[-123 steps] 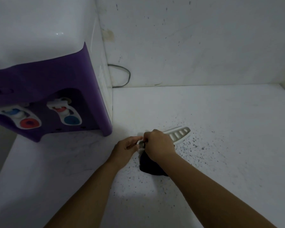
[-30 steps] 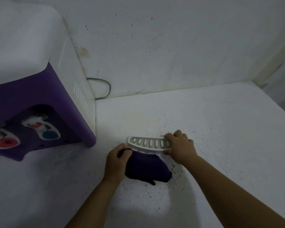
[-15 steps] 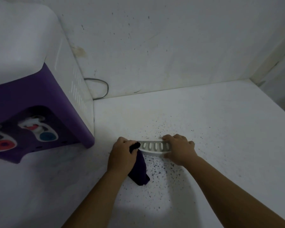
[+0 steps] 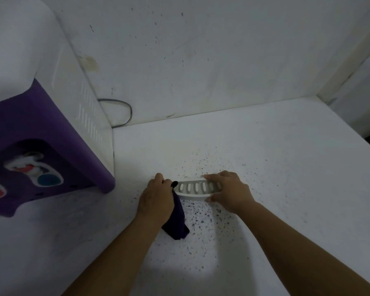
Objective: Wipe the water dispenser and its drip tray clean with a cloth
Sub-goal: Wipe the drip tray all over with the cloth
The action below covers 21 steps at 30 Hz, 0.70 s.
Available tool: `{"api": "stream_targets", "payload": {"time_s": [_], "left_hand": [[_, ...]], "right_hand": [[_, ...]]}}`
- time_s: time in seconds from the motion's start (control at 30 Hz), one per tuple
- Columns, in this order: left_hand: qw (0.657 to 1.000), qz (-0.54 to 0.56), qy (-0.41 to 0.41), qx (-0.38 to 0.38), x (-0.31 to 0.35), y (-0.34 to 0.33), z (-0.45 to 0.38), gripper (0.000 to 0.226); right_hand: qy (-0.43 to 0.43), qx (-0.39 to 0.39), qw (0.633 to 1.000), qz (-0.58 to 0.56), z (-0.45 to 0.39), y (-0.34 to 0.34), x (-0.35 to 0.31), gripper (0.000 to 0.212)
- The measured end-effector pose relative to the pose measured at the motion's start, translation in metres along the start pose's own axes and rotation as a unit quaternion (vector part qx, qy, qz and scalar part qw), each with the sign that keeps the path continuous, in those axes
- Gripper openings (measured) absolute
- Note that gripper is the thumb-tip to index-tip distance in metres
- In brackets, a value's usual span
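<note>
The step in hand looks like wiping the drip tray, which has been taken off the machine and sits on the counter.

Farthest left of the tray stands the water dispenser (image 4: 41, 129), well apart from it: a boxy plastic body, white and smooth on top and side, with a purple front panel and a recess holding two taps, one with a blue button and one with a red. A row of vent slits runs down its white side, and a thin grey cable (image 4: 124, 112) loops along the wall behind it.

Just left of the tray, the left hand (image 4: 156, 199) has its fingers curled round a dark purple cloth (image 4: 176, 221). The cloth is soft and limp; a small tip pokes out above the knuckles against the tray's left end, and the rest hangs in a crumpled fold below the hand onto the counter.

The drip tray (image 4: 195, 190) is a shallow, curved piece of white hard plastic with a line of oval slots along its top.

At the tray's right end, the right hand (image 4: 229, 191) grasps it, fingers over the far edge and thumb at the near edge, steadying it.

The white counter (image 4: 276, 167) around and below the tray is sprinkled with fine dark specks, thickest near the tray.

The next move probably calls for drawing the cloth along the slotted top while the right hand keeps the light tray from sliding. The dispenser itself appears to await wiping.
</note>
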<state>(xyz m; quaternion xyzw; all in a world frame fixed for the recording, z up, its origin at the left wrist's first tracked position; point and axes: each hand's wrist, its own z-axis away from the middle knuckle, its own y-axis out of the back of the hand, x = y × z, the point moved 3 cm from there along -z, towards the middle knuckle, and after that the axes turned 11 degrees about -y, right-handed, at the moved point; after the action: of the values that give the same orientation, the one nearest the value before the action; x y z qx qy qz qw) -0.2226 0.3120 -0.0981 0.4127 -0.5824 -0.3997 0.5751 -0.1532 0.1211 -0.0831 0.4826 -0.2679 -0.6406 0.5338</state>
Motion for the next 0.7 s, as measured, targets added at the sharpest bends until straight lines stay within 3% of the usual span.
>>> {"api": "stream_targets", "payload": {"time_s": [0.23,0.37,0.47,0.7], "left_hand": [[0.999,-0.023,0.004,-0.025,0.005,0.002,0.000,0.020],[0.992,0.091,0.078,-0.030,-0.008,0.016,-0.018,0.022],[0.970,0.201,0.129,0.046,-0.012,0.027,-0.015,0.009],[0.984,0.154,0.056,0.076,0.008,0.013,-0.008,0.015]], "right_hand": [[-0.004,0.004,1.000,0.006,0.002,0.001,-0.001,0.068],[0.002,0.003,1.000,0.015,0.001,0.002,-0.003,0.067],[0.001,0.001,1.000,0.015,0.000,0.002,-0.003,0.067],[0.003,0.005,1.000,0.024,0.001,0.003,-0.004,0.066]]}}
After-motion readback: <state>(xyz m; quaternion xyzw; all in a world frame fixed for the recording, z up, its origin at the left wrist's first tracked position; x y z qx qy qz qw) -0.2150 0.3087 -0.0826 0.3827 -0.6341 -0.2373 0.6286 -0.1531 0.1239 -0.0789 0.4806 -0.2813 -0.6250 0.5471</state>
